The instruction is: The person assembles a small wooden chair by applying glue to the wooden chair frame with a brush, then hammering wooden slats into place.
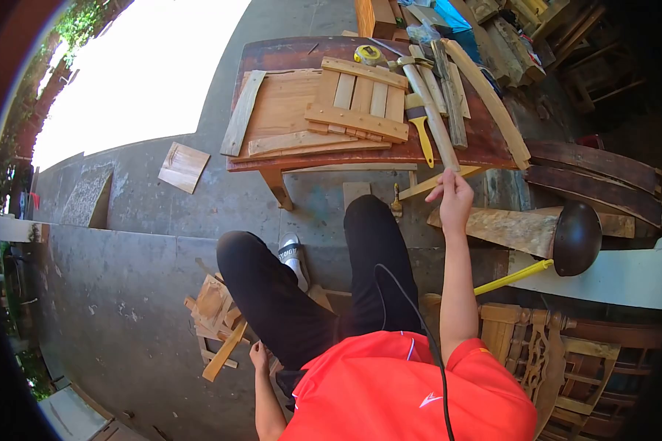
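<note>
My right hand reaches to the front edge of the low table, its thumb and fingers pinching the handle end of a hammer. The hammer lies along the table with its head at the far end. A brush with a yellow handle lies just left of it. Left of the brush is a small slatted wooden panel, resting on a wider board. My left hand hangs low beside my left thigh, near a pile of wood scraps; its fingers are too small and partly hidden to read.
The dark red table also bears a yellow tape measure, narrow wood strips and a curved wooden piece. A loose board lies on the floor at left. Carved furniture parts and a dark round object are at right.
</note>
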{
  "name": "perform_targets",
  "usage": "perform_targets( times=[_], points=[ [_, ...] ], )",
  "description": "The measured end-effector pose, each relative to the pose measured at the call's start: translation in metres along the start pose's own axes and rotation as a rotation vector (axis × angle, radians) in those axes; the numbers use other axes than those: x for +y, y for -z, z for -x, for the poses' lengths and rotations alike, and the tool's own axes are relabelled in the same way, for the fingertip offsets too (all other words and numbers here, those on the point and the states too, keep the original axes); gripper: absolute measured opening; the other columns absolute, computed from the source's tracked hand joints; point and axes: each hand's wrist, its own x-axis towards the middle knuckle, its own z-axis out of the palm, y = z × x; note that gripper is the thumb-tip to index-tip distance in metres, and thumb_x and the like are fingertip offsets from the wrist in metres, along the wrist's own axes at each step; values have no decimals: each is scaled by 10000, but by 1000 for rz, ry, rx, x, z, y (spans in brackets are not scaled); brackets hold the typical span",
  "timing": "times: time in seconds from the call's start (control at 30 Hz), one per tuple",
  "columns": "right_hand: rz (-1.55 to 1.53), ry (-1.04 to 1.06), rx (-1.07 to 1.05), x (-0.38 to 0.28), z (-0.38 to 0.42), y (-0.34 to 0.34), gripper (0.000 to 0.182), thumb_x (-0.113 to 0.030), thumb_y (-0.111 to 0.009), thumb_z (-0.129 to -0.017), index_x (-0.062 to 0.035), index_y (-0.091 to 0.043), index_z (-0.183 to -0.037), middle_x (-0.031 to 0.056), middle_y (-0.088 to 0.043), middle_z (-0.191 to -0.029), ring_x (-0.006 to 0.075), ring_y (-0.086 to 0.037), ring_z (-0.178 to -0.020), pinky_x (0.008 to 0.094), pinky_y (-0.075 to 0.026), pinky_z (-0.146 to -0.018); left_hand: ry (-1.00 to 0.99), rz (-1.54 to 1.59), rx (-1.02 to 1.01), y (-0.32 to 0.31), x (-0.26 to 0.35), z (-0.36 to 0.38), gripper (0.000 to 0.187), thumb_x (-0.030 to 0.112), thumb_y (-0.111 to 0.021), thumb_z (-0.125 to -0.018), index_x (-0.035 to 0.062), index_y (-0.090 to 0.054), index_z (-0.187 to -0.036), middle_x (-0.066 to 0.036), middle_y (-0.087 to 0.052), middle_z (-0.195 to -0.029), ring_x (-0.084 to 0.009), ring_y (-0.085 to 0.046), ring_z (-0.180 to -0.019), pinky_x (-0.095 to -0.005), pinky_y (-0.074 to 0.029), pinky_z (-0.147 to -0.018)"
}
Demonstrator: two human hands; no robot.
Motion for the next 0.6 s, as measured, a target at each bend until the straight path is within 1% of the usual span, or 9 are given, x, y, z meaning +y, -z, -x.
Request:
perform_targets(
  times=[0.17, 0.2, 0.3, 0.33, 0.4, 0.47, 0.53, 0.57, 0.6],
  points=[
    [-54, 111, 40, 15, 24, -24, 311, -283, -555, -1079, 8, -638, -1004, 100, -727, -791, 114, -664, -604, 242, -518, -582, -152, -6, 70, -9, 15, 11, 324, 216, -626, -1023, -35, -614, -1228, -86, -710, -1033, -165, -678, -869, -303, -545, -769],
    [32, 9, -100, 27, 23, -11, 250, -211, -578, -1065, 20, -651, -1005, 90, -728, -836, 92, -646, -598, 224, -504, -568, -198, 18, 75, -10, 19, 16, 325, 195, -626, -1020, -46, -606, -1237, -100, -711, -1063, -175, -681, -915, -303, -542, -808],
    [68, -135, -102, 37, 27, -7, 175, -136, -598, -1046, 28, -656, -1024, 54, -685, -811, 79, -615, -585, 231, -487, -556, -286, 14, 88, -5, 16, 21, 337, 161, -629, -1016, -60, -587, -1266, -135, -706, -1141, -199, -679, -1016, -311, -529, -884],
    [70, -36, -11, 33, 28, -11, 165, -134, -606, -1038, 23, -658, -1028, 48, -665, -800, 88, -616, -600, 236, -481, -555, -310, 2, 90, -5, 14, 20, 343, 155, -630, -1015, -62, -582, -1276, -146, -702, -1164, -206, -676, -1044, -314, -525, -903],
    [75, 167, 174, 17, 28, -20, 147, -129, -621, -1022, 11, -661, -1034, 35, -623, -778, 104, -618, -628, 245, -469, -553, -334, -5, 133, -2, 5, 18, 370, 164, -643, -1009, -56, -576, -1299, -144, -711, -1137, -196, -689, -971, -309, -539, -846],
    [540, 508, 413, -16, 12, -14, 152, -151, -653, -986, -15, -662, -1055, 64, -624, -870, 176, -650, -760, 316, -507, -642, -295, 10, 139, -3, 0, 25, 394, 182, -655, -1005, -48, -574, -1315, -139, -719, -1102, -182, -693, -884, -301, -548, -775],
    [876, 729, 499, -31, -19, 0, 228, -204, -707, -941, -42, -662, -1096, 87, -610, -960, 242, -644, -898, 394, -514, -765, -183, 59, 134, -2, 4, 43, 415, 207, -666, -1001, -37, -575, -1325, -131, -726, -1059, -163, -687, -783, -292, -550, -691],
    [937, 533, 381, -31, -32, 7, 336, -279, -730, -938, -45, -636, -1160, 99, -620, -1009, 272, -637, -943, 430, -502, -845, -201, -6, 166, -5, 3, 49, 408, 210, -661, -1007, -30, -572, -1324, -121, -724, -1023, -142, -664, -727, -278, -535, -638],
    [816, 372, 302, -30, -45, 9, 481, -394, -735, -932, -40, -603, -1230, 115, -635, -1025, 284, -650, -917, 420, -511, -826, -209, -73, 209, -5, -2, 52, 400, 213, -655, -1012, -23, -570, -1324, -111, -723, -987, -122, -641, -670, -265, -519, -586]
  ],
)
